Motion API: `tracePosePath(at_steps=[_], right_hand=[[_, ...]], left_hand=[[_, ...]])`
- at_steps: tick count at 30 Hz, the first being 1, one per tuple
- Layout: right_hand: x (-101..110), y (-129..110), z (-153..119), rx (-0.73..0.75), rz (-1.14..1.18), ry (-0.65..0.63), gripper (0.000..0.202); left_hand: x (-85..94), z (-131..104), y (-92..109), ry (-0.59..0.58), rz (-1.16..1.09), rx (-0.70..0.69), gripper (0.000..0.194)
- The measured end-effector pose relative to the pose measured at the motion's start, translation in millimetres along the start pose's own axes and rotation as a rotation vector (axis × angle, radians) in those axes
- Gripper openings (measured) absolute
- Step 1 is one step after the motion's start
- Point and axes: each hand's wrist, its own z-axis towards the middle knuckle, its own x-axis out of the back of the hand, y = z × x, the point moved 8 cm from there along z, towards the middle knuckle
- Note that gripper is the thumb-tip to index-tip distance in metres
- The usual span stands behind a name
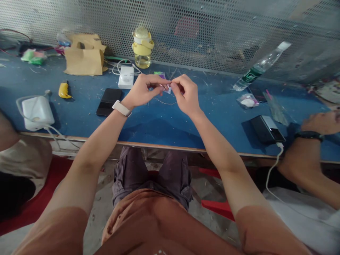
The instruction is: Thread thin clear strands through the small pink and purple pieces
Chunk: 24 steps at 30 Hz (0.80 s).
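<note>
Both hands meet above the blue table, fingertips almost touching. My left hand (145, 90), with a pale band on its wrist, is closed in a pinch on something too small to make out. My right hand (186, 92) pinches at the same spot, and what lies between its thumb and finger is hidden. A small shiny piece of clear plastic (168, 89) shows between the fingertips. Below it a thin strand (166, 103) curves over the table. Just behind the hands lies a small green and purple packet (159, 74).
A black phone (108, 102), white adapter (126, 77) and yellow-lidded bottle (142, 49) are left of centre. A clear bottle (260, 67) leans at right, near a black power bank (267, 129). Another person's arm (305, 156) rests at far right. Perforated metal (212, 39) stands behind.
</note>
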Motion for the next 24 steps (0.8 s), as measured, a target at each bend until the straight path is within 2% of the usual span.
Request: tracePosePath(at_steps=[8, 17, 24], right_hand=[[0, 20, 5, -0.067, 0.065, 0.013, 0.079], [4, 10, 1, -0.077, 0.081, 0.085, 0.076], [0, 12, 0, -0.059, 0.033, 0.060, 0.069]], left_hand=[[-2.4, -2, 1, 0.067, 0.179, -0.029, 0.022], [-2.7, -4, 6, 0.109, 0.277, -0.067, 0.022], [-6.0, -4, 11, 0.098, 0.292, -0.070, 0.021]])
